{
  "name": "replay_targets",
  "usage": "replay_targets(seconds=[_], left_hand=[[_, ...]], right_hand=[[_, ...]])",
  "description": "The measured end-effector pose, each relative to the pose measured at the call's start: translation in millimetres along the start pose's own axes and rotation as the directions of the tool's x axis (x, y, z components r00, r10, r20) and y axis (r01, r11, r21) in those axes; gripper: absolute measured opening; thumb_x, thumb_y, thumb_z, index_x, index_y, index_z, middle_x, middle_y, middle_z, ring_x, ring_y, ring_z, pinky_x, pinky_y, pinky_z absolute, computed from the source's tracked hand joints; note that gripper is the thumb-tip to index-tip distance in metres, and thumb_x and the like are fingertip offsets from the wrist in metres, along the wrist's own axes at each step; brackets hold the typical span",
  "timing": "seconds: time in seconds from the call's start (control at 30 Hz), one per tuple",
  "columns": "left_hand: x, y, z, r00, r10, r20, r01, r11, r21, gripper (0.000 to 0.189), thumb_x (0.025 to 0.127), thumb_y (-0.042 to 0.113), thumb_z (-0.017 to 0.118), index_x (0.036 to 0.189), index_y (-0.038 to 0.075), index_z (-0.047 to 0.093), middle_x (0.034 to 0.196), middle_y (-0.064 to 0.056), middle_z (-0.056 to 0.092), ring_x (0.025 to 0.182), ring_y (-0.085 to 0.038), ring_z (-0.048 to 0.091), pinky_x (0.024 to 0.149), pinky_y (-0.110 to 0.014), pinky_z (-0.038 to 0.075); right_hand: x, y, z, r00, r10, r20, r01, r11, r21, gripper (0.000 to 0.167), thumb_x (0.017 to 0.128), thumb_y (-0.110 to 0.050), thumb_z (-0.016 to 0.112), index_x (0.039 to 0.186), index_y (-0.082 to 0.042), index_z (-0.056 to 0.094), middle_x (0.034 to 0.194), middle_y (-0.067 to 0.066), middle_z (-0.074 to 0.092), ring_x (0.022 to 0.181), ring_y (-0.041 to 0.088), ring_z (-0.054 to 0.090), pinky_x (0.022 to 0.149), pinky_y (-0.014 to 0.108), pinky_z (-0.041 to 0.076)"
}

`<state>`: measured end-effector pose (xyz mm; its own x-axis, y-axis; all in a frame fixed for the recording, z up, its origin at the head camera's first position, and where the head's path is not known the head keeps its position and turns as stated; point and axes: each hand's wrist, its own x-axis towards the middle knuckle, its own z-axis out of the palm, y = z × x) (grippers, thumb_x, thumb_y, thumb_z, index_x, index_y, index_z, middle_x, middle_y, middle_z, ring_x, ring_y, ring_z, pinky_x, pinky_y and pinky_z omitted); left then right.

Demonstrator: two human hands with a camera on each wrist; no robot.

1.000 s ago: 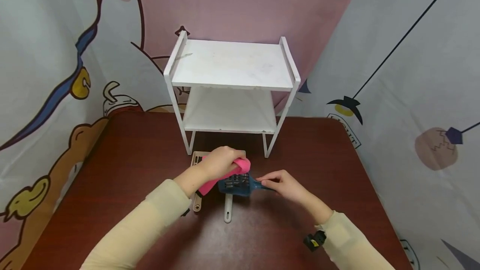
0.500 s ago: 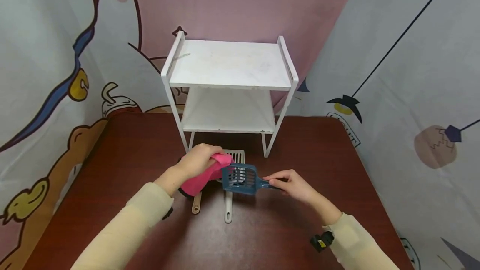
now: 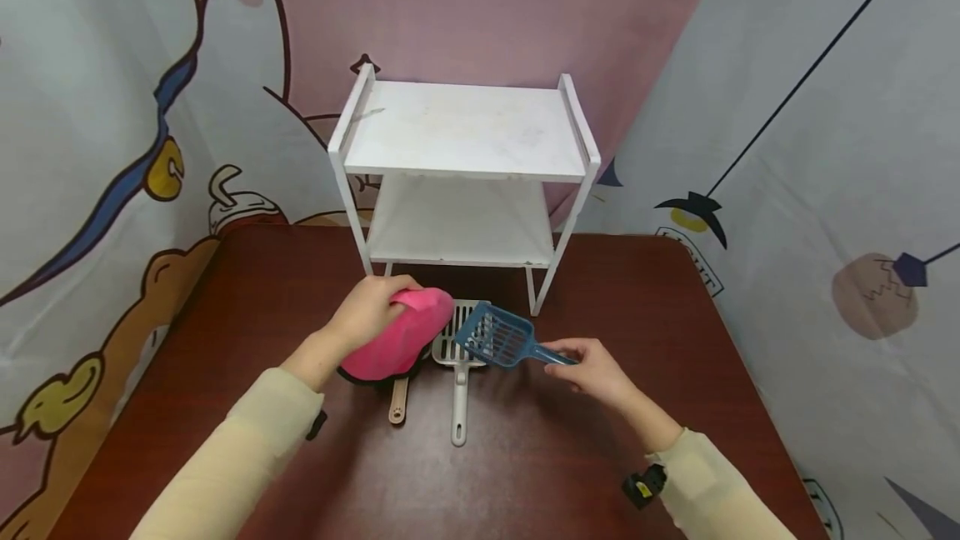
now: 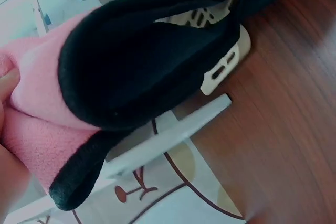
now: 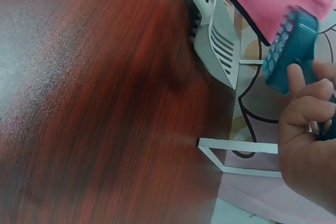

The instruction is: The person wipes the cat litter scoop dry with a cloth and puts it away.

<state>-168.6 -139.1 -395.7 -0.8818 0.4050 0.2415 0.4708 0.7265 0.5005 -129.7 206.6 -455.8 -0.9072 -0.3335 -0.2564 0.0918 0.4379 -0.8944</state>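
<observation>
My left hand (image 3: 365, 312) grips a pink cloth (image 3: 401, 338) with black edging, bunched above the table. In the left wrist view the cloth (image 4: 39, 129) gapes in folds, its dark underside showing. By its handle my right hand (image 3: 595, 375) holds a blue slotted litter scoop (image 3: 497, 337), raised, the scoop end pointing left. Beneath and between them a pale grey litter scoop (image 3: 460, 407) lies on the table, handle towards me. A beige litter scoop (image 3: 399, 402) lies left of it, mostly hidden by the cloth in the head view.
A white two-tier shelf (image 3: 465, 127) stands at the back of the dark red-brown table (image 3: 600, 473), just behind the scoops. Its right leg (image 3: 543, 286) is close to the blue scoop. Printed curtains (image 3: 787, 148) hang around the table.
My left hand has drawn the cloth left, away from the blue scoop, which it earlier overlapped. The blue scoop has tilted, its head now angled up to the left. More of the grey scoop shows.
</observation>
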Motion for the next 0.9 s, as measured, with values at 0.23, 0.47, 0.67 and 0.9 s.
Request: replay_targets(seconds=[0.23,0.47,0.67,0.9], left_hand=[[-3.6,25.9,8.1,0.992,0.067,-0.108,-0.067,0.998,0.004,0.023,0.08,-0.001,0.069,0.1,0.009,0.069,0.095,-0.008,0.071,0.084,-0.02,0.065,0.071,-0.033,0.052],[-9.4,65.8,35.3,0.941,0.328,-0.083,-0.321,0.943,0.086,0.026,0.075,0.004,0.075,0.1,0.009,0.069,0.093,-0.004,0.071,0.086,-0.017,0.066,0.076,-0.028,0.053],[-12.2,64.7,48.9,0.897,0.438,-0.056,-0.417,0.882,0.219,0.032,0.074,0.009,0.078,0.104,0.01,0.068,0.098,-0.001,0.07,0.092,-0.013,0.065,0.079,-0.024,0.053],[-12.1,41.8,45.2,0.924,0.368,-0.105,-0.341,0.916,0.211,0.033,0.073,0.006,0.078,0.104,0.009,0.068,0.095,-0.004,0.07,0.089,-0.016,0.065,0.077,-0.027,0.054]], right_hand=[[0.7,-1.7,2.3,0.998,0.001,0.063,-0.004,0.999,0.051,0.04,0.091,-0.016,0.06,0.12,0.01,0.056,0.073,0.006,0.063,0.043,0.006,0.033,0.043,0.022,0.03],[4.8,-13.7,12.5,0.989,0.019,0.145,-0.052,0.973,0.223,0.039,0.094,-0.016,0.054,0.12,0.013,0.053,0.065,-0.004,0.052,0.042,0.003,0.026,0.042,0.018,0.024],[3.6,-15.1,16.3,0.976,0.007,0.216,-0.072,0.953,0.295,0.038,0.094,-0.013,0.052,0.119,0.015,0.05,0.064,-0.005,0.05,0.042,0.002,0.026,0.043,0.018,0.024],[-0.3,-12.0,11.3,0.976,0.004,0.22,-0.075,0.947,0.313,0.038,0.094,-0.012,0.052,0.12,0.016,0.049,0.064,-0.005,0.051,0.042,0.002,0.027,0.043,0.018,0.024]])
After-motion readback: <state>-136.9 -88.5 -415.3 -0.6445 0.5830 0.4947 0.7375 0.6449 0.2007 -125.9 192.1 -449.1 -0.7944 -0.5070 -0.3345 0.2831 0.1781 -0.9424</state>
